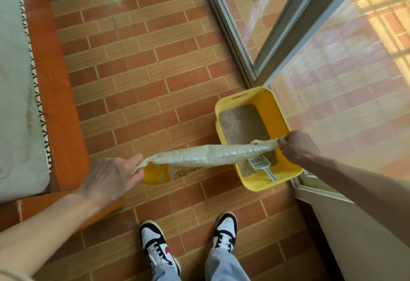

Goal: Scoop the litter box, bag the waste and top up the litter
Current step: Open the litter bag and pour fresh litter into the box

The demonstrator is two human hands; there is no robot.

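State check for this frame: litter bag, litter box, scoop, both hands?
Litter bag: held up by its top edge, stretched between both hands.
Litter box: uncovered, on the floor, holding litter.
Scoop: lying in the box, unheld.
Left hand: grips the bag's left corner.
Right hand: grips the bag's right corner.

Pale jeans (224,265), black-white sneakers (225,232)

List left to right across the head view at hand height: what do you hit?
Mattress → left hand → litter bag → scoop → right hand → glass door. The litter box is left out, as it overlaps several of these.
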